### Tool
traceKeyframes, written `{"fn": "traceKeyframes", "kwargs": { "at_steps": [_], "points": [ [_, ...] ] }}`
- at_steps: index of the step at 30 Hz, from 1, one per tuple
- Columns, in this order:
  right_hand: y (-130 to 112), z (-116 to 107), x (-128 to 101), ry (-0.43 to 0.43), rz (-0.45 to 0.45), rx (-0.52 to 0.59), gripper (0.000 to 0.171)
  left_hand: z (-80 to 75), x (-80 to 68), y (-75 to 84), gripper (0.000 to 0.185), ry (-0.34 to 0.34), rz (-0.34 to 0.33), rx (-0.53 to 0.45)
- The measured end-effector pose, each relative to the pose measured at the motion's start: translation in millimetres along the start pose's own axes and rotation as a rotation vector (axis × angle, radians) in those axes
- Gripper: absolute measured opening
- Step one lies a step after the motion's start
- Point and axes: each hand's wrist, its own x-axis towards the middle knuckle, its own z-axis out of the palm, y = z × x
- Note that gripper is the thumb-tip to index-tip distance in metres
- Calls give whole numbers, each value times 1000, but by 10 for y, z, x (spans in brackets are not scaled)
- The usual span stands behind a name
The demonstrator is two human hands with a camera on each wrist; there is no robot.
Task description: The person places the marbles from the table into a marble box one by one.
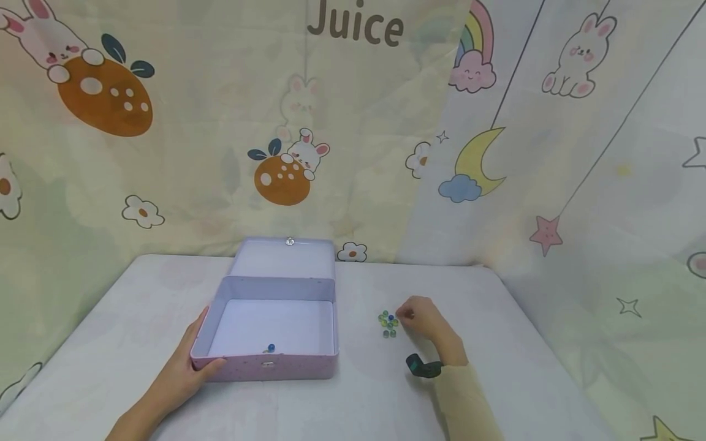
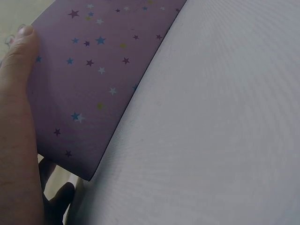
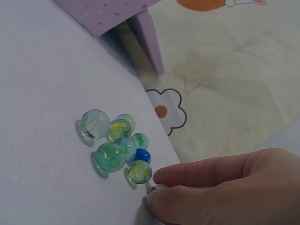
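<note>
A lilac box (image 1: 276, 367) printed with small stars stands with its lid (image 1: 284, 260) tipped back. My left hand (image 1: 190, 361) grips its left front corner, thumb on the front wall and fingers along the side. Inside, near the front wall, lies a blue marble (image 1: 271, 348) with a small yellowish bit beside it. To the right of the box is a cluster of several glass marbles (image 3: 110, 157), green, yellow, clear and blue. At the cluster's right edge, my right hand (image 1: 425, 318) pinches a pale marble (image 3: 159, 187), mostly hidden between thumb and forefinger.
The box and marbles stand on a white-covered table (image 1: 364, 404). Behind it hangs a printed cloth (image 1: 353, 184), close to the table's back edge and the raised lid. A dark wrist device (image 1: 423, 366) sits at the right sleeve's cuff.
</note>
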Motion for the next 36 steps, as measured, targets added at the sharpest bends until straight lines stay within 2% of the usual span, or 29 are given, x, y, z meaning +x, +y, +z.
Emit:
{"fn": "traceKeyframes", "kwargs": {
  "at_steps": [9, 15, 26, 30, 36],
  "points": [
    [33, 19, 11, 1, 23, 20, 13, 1, -6, 4, 99, 15, 29, 7],
    [13, -16, 4, 7, 37, 35, 16, -12, 6, 36, 99, -1, -2, 9],
    [-123, -81, 5, 81, -50, 125, 18, -14, 31, 41, 102, -9, -13, -24],
    [-205, -98, 1, 79, -55, 180, 19, -7, 33, 24, 102, -7, -10, -25],
    [-404, -122, -24, 53, -118, 259, 18, -4, 26, -1, 102, -7, -9, -22]
  ]
}}
